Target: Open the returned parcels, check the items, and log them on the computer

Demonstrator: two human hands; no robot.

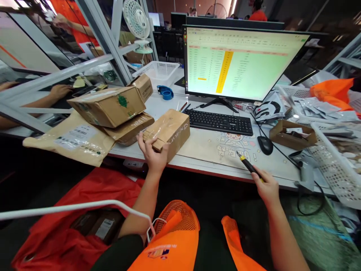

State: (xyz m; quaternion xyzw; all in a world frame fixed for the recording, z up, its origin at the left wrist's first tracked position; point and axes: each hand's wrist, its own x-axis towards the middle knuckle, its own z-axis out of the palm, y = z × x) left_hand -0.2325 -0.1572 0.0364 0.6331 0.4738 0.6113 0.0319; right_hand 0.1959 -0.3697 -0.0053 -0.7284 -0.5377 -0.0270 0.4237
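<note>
Seemingly for steadiness, the left hand [153, 153] clasps the cardboard box [172, 130], while the right hand [267, 185] grips a utility knife [248, 165], tip outward.

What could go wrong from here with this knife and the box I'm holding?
The left hand holds the box, so a slip of the utility knife in the right hand might cut that hand. The knife reaches over the printed mat and could scratch it. The tan mailer hangs past the front edge of the desk and may slide off.
</note>
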